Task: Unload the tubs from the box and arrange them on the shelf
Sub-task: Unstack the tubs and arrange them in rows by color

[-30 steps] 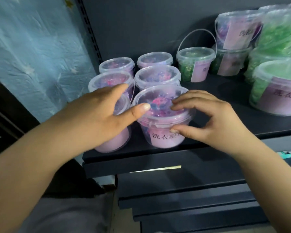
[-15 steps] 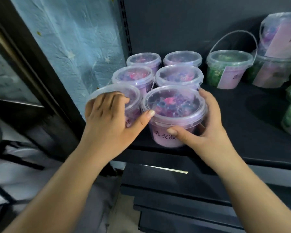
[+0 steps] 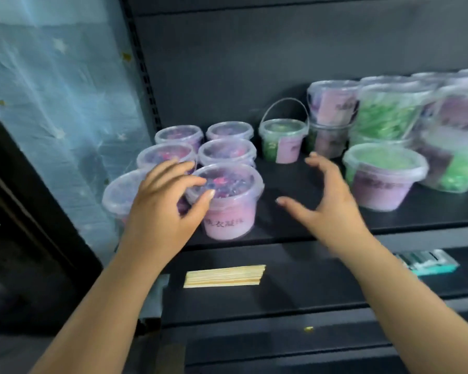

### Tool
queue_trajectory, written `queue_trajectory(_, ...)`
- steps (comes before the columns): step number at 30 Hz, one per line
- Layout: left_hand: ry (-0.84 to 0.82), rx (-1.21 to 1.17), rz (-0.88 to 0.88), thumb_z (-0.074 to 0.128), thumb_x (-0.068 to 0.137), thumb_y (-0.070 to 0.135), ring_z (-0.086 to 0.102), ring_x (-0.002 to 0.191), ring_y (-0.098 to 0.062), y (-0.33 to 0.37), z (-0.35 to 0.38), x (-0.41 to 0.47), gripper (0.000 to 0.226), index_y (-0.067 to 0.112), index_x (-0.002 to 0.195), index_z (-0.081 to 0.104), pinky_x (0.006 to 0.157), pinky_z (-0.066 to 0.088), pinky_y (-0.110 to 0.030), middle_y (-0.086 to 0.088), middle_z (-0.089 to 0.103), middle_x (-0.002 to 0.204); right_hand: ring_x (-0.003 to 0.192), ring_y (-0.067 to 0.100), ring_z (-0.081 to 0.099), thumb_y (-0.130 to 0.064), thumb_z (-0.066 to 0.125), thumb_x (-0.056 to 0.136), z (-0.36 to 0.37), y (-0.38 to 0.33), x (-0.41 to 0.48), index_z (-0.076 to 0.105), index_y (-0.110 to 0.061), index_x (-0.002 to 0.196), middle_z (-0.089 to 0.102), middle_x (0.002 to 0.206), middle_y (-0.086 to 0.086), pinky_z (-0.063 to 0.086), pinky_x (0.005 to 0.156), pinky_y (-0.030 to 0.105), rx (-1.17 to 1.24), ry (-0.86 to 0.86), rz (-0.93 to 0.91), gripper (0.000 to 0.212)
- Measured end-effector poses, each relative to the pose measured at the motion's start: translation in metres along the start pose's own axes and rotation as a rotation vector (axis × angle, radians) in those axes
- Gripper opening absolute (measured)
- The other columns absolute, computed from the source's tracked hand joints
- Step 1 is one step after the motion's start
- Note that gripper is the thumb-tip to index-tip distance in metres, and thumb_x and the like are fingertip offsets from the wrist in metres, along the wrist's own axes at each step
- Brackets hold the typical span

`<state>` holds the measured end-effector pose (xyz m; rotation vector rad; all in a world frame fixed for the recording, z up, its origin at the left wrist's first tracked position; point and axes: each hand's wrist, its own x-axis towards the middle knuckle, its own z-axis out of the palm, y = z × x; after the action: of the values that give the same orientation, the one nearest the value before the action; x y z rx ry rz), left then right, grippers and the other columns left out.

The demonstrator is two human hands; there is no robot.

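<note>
Left hand (image 3: pixel 162 209) is loosely spread at the near-left corner of the shelf (image 3: pixel 295 182), fingertips brushing the lid rim of the front tub (image 3: pixel 229 209) but clamping nothing as far as I can tell. Right hand (image 3: pixel 327 209) hangs wide open over bare shelf, apart from that tub and holding nothing. The pink tubs sit in two columns at the left end; the box is out of view. The danger is that the front tub and the near-left tub (image 3: pixel 119 191) stand right at the shelf's near edge, so a careless drag of the left wrist could tip one off. As for room, a broad bare strip runs between the front tub and the big green-lidded tub (image 3: pixel 384 176) on the right, with the handled green tub (image 3: pixel 283 143) at its far end.
</note>
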<state>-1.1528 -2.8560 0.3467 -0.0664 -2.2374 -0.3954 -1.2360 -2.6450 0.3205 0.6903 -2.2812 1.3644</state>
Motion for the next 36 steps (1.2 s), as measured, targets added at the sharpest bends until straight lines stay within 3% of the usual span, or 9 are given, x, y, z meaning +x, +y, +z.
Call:
queue_trajectory(4,-0.073,-0.384,0.092,0.054,0.081,0.028,0.058,0.089,-0.004,0.060,0.016,-0.009,0.028,0.007,0.083,0.071,0.085,0.038,-0.006,0.019,0.064,0.084,0.090,-0.007,0.051,-0.036,0.065,0.073,-0.074,0.026,-0.004,0.033,-0.029,0.127,0.054,0.102,-0.010,0.038,0.081,0.003,0.026,0.334,0.073,0.062)
queue_trajectory(9,-0.338,-0.613,-0.128,0.053,0.071,0.051,0.059,0.086,0.006,0.115,0.063,-0.007,0.040,0.021,0.091,0.069,0.076,0.045,-0.009,0.022,0.064,0.073,0.103,0.011,0.046,-0.024,0.068,0.081,-0.120,0.063,0.008,0.034,-0.010,0.134,0.047,0.119,0.001,0.040,0.090,0.023,-0.071,0.346,0.308,0.064)
queue_trajectory(14,-0.379,-0.483,-0.099,0.068,0.076,0.039,0.045,0.113,0.003,0.148,0.120,0.028,0.046,0.026,0.118,0.057,0.100,0.035,-0.017,0.022,0.048,0.113,0.106,0.010,0.055,-0.033,0.060,0.085,-0.129,0.106,0.023,0.051,-0.015,0.126,0.059,0.120,-0.002,0.045,0.091,0.027,0.159,0.050,0.405,0.045)
queue_trajectory(17,-0.359,-0.348,-0.062,0.071,0.072,0.046,0.033,0.130,-0.005,0.172,0.150,0.053,0.064,0.026,0.129,0.051,0.105,0.017,-0.011,0.011,0.043,0.138,0.079,-0.008,0.057,-0.034,0.063,0.083,-0.156,0.125,0.026,0.062,-0.022,0.098,0.065,0.091,-0.010,0.045,0.079,0.027,0.044,0.381,0.262,0.019)
queue_trajectory(20,-0.419,-0.206,-0.088,0.047,0.055,0.076,0.024,0.138,-0.006,0.189,0.173,0.068,0.090,0.030,0.133,0.046,0.115,0.015,-0.027,0.013,0.034,0.147,0.107,0.006,0.051,-0.031,0.073,0.076,-0.196,0.144,0.041,0.044,-0.024,0.121,0.047,0.119,-0.002,0.043,0.095,0.029,0.120,0.680,0.207,0.054)
queue_trajectory(23,-0.497,0.041,-0.158,0.038,0.056,0.081,0.022,0.139,-0.007,0.195,0.182,0.075,0.091,0.036,0.134,0.042,0.115,0.018,-0.045,0.017,0.031,0.148,0.135,0.017,0.028,-0.023,0.080,0.066,-0.212,0.182,0.071,0.018,-0.012,0.144,0.022,0.146,0.006,0.025,0.112,0.026,0.140,0.447,0.364,0.100)
queue_trajectory(28,-0.533,0.250,-0.313,0.056,0.074,0.059,0.031,0.136,-0.016,0.183,0.178,0.089,0.067,0.029,0.133,0.043,0.111,0.024,-0.050,0.010,0.038,0.145,0.110,0.012,0.053,-0.021,0.084,0.061,-0.210,0.217,0.085,0.040,-0.016,0.129,0.052,0.123,0.001,0.044,0.085,0.008,0.169,0.297,0.291,0.081)
queue_trajectory(30,-0.595,0.214,-0.312,0.057,0.076,0.056,0.032,0.135,-0.019,0.179,0.179,0.100,0.069,0.024,0.135,0.040,0.110,0.027,-0.045,0.005,0.037,0.146,0.112,0.018,0.055,-0.038,0.083,0.053,-0.213,0.225,0.085,0.044,-0.016,0.125,0.055,0.122,0.004,0.046,0.090,0.022,0.151,0.377,0.293,0.085)
queue_trajectory(36,-0.697,0.161,-0.190,0.058,0.081,0.048,0.033,0.133,-0.015,0.177,0.190,0.119,0.063,0.024,0.136,0.038,0.104,0.030,-0.029,0.005,0.037,0.144,0.140,0.026,0.017,-0.033,0.077,0.070,-0.244,0.226,0.089,0.017,-0.007,0.145,0.016,0.152,0.016,0.020,0.111,0.041,-0.130,0.544,0.518,0.099)
